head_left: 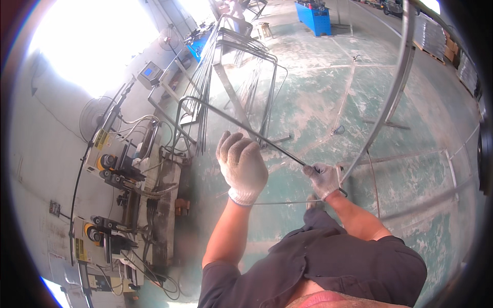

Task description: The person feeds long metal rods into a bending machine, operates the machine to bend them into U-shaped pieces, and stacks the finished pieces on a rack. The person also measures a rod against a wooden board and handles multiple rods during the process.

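A white knit glove covers my left hand (242, 167), which is raised in front of me, back of the hand upward. Its fingers are slightly curved and apart, and no held thing shows; the palm is hidden. My right hand (323, 180), gloved too, is closed on a dark bent metal rod (246, 128). From that grip the rod slants up and to the left, passes beyond my left fingers, and bends downward at its far end. A thin bar (287, 203) runs between my left wrist and my right hand; whether it belongs to the same rod I cannot tell.
Many bent rods hang on a metal rack (229, 84) ahead. Along the left wall stand machines (110, 164) with cables and a fan (97, 115). A curved-looking metal frame (395, 97) rises at right. A blue workbench (314, 19) and stacked pallets (430, 36) stand farther off.
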`<state>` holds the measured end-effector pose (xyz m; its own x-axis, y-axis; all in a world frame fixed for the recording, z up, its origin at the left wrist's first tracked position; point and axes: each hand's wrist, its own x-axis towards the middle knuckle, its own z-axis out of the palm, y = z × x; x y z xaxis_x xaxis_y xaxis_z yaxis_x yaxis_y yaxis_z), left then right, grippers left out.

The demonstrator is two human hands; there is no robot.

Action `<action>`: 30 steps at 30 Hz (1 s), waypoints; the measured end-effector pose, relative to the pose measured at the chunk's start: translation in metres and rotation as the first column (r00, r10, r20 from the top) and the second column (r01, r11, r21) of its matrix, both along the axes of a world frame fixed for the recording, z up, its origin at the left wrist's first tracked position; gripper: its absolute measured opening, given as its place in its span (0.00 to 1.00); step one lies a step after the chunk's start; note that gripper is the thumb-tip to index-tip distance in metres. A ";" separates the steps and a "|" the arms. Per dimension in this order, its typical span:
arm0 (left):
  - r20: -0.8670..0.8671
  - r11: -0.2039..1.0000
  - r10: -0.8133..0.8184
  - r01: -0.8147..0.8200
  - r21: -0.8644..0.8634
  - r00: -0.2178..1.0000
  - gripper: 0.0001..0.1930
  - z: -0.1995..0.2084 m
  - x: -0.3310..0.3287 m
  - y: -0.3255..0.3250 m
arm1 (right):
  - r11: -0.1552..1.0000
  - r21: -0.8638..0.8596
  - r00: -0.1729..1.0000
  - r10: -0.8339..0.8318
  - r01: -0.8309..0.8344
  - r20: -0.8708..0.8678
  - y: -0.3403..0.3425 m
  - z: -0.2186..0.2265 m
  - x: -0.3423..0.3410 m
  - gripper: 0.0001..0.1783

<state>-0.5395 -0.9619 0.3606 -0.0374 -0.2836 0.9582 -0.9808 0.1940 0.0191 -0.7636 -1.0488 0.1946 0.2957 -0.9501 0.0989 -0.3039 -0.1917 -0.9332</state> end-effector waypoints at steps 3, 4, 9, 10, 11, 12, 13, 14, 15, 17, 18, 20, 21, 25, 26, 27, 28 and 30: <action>-0.007 0.998 0.019 -0.018 0.064 1.000 0.14 -0.013 0.037 -0.045 | 1.000 0.027 0.999 0.017 -0.015 -0.039 -0.072 -0.009 0.032 0.43; -0.014 0.997 0.029 -0.027 0.076 0.999 0.14 -0.019 0.051 -0.063 | 0.999 0.041 0.999 0.030 -0.029 -0.022 -0.099 -0.013 0.042 0.44; -0.004 0.982 0.108 -0.107 0.153 0.994 0.13 -0.023 0.117 -0.157 | 0.992 0.074 0.991 0.094 -0.102 0.095 -0.220 -0.022 0.102 0.45; -0.019 0.975 0.127 -0.121 0.186 0.992 0.12 -0.018 0.124 -0.172 | 0.992 0.058 0.988 0.107 -0.114 0.115 -0.241 -0.018 0.113 0.44; -0.044 0.976 0.135 -0.125 0.179 0.990 0.11 -0.014 0.134 -0.190 | 0.989 0.049 0.986 0.134 -0.139 0.097 -0.265 -0.014 0.123 0.45; -0.070 0.976 0.143 -0.129 0.173 0.987 0.11 -0.010 0.145 -0.209 | 0.986 0.040 0.984 0.160 -0.164 0.079 -0.291 -0.009 0.134 0.47; -0.097 0.976 0.145 -0.127 0.175 0.985 0.11 -0.008 0.154 -0.228 | 0.982 0.042 0.982 0.180 -0.183 0.059 -0.313 -0.007 0.142 0.48; -0.094 0.976 0.147 -0.130 0.175 0.985 0.11 -0.006 0.163 -0.245 | 0.980 0.059 0.981 0.189 -0.191 0.044 -0.336 -0.007 0.151 0.48; -0.088 0.972 0.151 -0.132 0.193 0.985 0.11 -0.008 0.173 -0.259 | 0.977 0.076 0.980 0.197 -0.198 0.029 -0.358 -0.009 0.163 0.48; -0.073 0.969 0.153 -0.135 0.205 0.986 0.11 -0.009 0.194 -0.289 | 0.977 0.072 0.979 0.201 -0.202 0.014 -0.405 -0.013 0.182 0.48; -0.051 0.962 0.157 -0.141 0.234 0.986 0.11 -0.008 0.209 -0.303 | 0.978 0.065 0.980 0.197 -0.198 0.013 -0.426 -0.016 0.192 0.48; -0.046 0.960 0.165 -0.150 0.237 0.985 0.10 -0.003 0.240 -0.336 | 0.980 0.045 0.981 0.193 -0.192 -0.005 -0.464 -0.024 0.213 0.48; -0.050 0.958 0.176 -0.159 0.240 0.983 0.10 0.000 0.255 -0.354 | 0.982 0.031 0.982 0.189 -0.189 -0.025 -0.483 -0.027 0.223 0.47; -0.087 0.941 0.211 -0.178 0.287 0.974 0.11 0.014 0.326 -0.429 | 0.982 0.062 0.984 0.177 -0.177 0.018 -0.558 -0.035 0.269 0.43; -0.154 0.944 0.214 -0.164 0.287 0.964 0.12 0.014 0.346 -0.452 | 0.983 0.087 0.985 0.153 -0.159 0.076 -0.587 -0.046 0.278 0.41; -0.221 0.946 0.217 -0.149 0.287 0.951 0.13 0.012 0.366 -0.476 | 0.985 0.113 0.989 0.121 -0.131 0.090 -0.610 -0.059 0.284 0.41; -0.199 0.936 0.264 -0.201 0.290 0.944 0.15 0.010 0.390 -0.496 | 0.983 0.141 0.989 0.100 -0.114 0.105 -0.629 -0.067 0.294 0.41; -0.286 0.891 0.364 -0.242 0.385 0.886 0.18 0.010 0.438 -0.534 | 0.981 0.163 0.985 0.082 -0.106 0.151 -0.660 -0.068 0.316 0.39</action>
